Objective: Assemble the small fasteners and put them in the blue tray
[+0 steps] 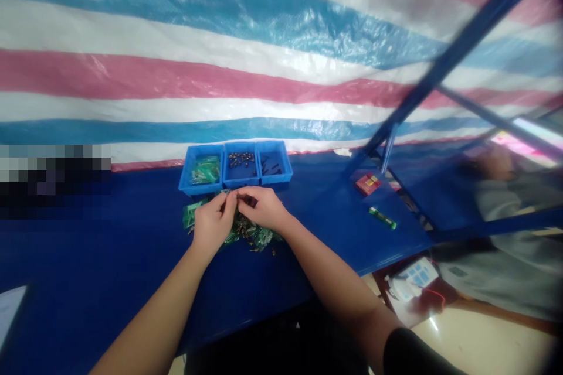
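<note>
My left hand (214,220) and my right hand (263,206) meet above a pile of small metal parts and green pieces (248,233) on the blue table. Fingers of both hands are pinched together, tip to tip. Whatever sits between them is too small and dark to make out. Just behind the hands stand three blue bins in a row. Green packets or pieces lie in the left bin (201,188), small brassy parts in the middle bin (241,181), and a few dark screw-like pieces in the right bin (277,177).
A red box (368,184) and a green tube (382,218) lie on the table at the right, near a blue metal frame (409,99). Beyond it a person in grey (519,263) sits, blurred. A striped plastic sheet (220,76) hangs behind the table.
</note>
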Available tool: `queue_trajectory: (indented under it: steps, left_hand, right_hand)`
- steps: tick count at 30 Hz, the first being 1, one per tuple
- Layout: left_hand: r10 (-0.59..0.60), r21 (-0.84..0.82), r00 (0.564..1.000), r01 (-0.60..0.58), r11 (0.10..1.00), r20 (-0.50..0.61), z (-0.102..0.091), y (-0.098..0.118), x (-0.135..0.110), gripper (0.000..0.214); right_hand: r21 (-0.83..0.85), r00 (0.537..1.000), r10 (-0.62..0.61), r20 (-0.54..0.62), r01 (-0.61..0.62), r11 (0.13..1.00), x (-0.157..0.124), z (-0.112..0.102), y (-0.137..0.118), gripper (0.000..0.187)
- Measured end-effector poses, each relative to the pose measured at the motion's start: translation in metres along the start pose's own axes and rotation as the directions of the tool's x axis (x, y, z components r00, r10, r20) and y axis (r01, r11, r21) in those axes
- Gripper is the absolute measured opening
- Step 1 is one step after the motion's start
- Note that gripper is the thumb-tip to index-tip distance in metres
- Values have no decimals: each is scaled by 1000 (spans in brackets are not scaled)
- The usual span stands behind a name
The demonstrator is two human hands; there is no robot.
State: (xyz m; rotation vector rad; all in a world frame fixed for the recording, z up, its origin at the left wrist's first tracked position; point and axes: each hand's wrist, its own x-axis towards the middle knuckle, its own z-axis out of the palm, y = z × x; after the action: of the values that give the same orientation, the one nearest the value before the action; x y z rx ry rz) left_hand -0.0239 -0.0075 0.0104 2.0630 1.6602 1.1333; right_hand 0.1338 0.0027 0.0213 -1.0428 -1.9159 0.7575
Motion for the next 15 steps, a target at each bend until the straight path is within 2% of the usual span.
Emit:
queue_trajectory:
  steps: [15]
  left_hand:
    - [-40, -15, 998, 41, 999, 38, 0, 1, 1, 29]
  right_hand:
    - [22, 999, 48, -8, -48, 999, 0, 2, -1, 25]
